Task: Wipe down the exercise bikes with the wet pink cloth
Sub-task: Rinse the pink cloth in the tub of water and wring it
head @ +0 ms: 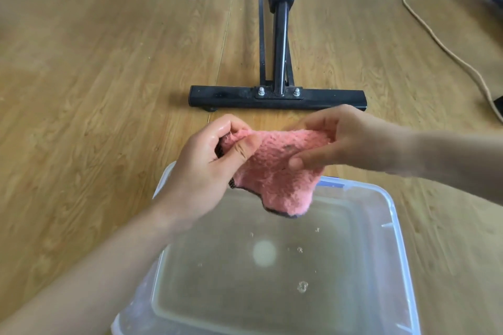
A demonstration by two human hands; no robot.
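Head view: left hand (206, 155) and right hand (345, 139) each pinch an edge of pink cloth (277, 171), stretched side to side above water tub (392, 207). Exercise bike (277, 95) base straight ahead, crossbar nearer right hand.

The cloth (275, 168) hangs over the tub (392, 226) (bike (277, 98) stands behind).

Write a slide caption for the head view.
Left hand and right hand hold pink cloth above water tub, exercise bike beyond.

Fluffy pink cloth (275, 168) — held spread above water, black exercise bike (277, 62) beyond
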